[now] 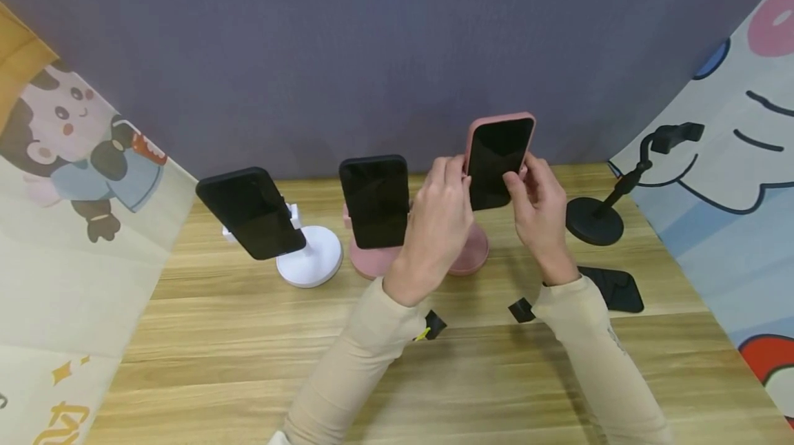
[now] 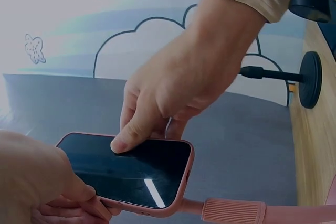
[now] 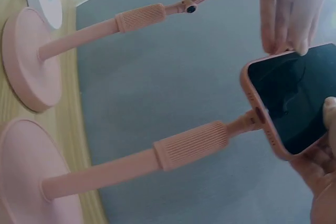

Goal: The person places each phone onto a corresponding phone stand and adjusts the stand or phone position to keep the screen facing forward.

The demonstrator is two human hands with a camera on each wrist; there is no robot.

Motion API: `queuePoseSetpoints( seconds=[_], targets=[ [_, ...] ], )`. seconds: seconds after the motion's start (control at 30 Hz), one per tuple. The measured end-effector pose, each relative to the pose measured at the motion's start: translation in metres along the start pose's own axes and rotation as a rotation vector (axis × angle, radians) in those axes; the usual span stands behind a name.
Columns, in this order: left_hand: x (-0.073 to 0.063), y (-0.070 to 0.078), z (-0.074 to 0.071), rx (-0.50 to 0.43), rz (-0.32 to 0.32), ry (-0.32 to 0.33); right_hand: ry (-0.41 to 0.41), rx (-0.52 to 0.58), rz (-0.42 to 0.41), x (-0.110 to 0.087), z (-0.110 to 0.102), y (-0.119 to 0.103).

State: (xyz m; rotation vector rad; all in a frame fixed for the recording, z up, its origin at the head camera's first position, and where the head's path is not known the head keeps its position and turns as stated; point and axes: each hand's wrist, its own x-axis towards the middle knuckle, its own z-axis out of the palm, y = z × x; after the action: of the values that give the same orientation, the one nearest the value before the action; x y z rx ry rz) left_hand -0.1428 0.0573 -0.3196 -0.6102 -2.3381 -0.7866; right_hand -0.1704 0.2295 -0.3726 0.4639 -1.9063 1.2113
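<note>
The pink-cased phone point(image 1: 499, 156) is pinched at four o'clock by the curled right hand point(image 1: 540, 211), at nine by the left hand point(image 1: 436, 224), half-hidden clamp point(image 2: 100, 208) perhaps included!

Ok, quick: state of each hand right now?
Left hand: closed, apparently pinching the pink clamp at the edge of the pink-cased phone.
Right hand: closed, holding that phone, thumb on its front.
</note>
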Motion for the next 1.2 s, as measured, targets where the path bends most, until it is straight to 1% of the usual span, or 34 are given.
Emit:
queuePoseSetpoints(
  seconds=[0.1, 0.17, 0.3, 0.43, 0.6, 0.8, 1.2],
  targets=[
    [0.0, 0.001, 0.0, 0.023, -0.003, -0.002, -0.012, -0.07, -0.01, 0.002, -0.003, -0.003],
    [-0.001, 0.002, 0.001, 0.047, -0.001, -0.004, -0.028, -0.092, -0.011, 0.003, -0.005, -0.004],
    [-0.001, 0.003, 0.002, 0.087, 0.011, 0.002, -0.059, -0.094, 0.011, 0.004, -0.009, -0.007],
    [-0.001, 0.003, 0.002, 0.106, 0.013, 0.009, -0.075, -0.08, 0.032, 0.004, -0.01, -0.008],
    [-0.001, 0.003, 0.002, 0.136, 0.022, 0.001, -0.053, -0.075, 0.043, 0.002, -0.009, -0.01],
    [0.0, 0.003, 0.001, 0.15, 0.026, -0.011, -0.038, -0.103, 0.054, -0.001, -0.008, -0.014],
    [0.001, 0.002, 0.0, 0.113, 0.012, -0.021, -0.011, -0.145, 0.074, -0.003, -0.006, -0.024]
  ],
)
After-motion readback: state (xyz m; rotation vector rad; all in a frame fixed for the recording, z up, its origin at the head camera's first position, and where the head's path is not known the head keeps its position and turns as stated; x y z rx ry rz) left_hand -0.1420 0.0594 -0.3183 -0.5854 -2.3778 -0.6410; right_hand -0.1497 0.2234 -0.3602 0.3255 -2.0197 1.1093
